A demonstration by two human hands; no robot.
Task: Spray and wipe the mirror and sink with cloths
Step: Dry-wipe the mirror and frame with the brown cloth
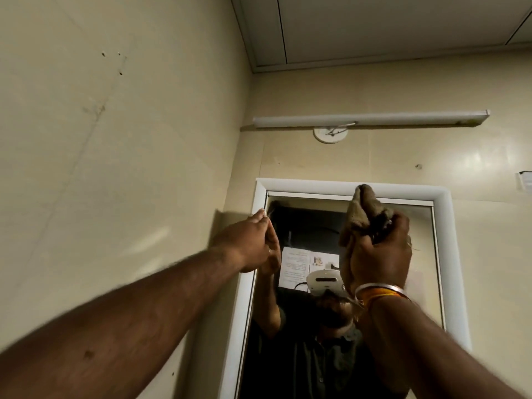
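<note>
A tall mirror in a white frame (444, 214) hangs on the beige wall ahead. My right hand (380, 254) grips a bunched brown cloth (364, 207) and holds it up against the glass near the mirror's top edge. My left hand (253, 243) is raised at the mirror's upper left corner, fingers touching the frame's inner edge. The glass shows the reflection of a person in a dark shirt with a white headset. No spray bottle or sink is in view.
A long white tube light (371, 119) is fixed to the wall above the mirror, with a round white fitting (330, 135) under it. A beige wall runs along the left. A white ceiling panel (403, 27) is overhead.
</note>
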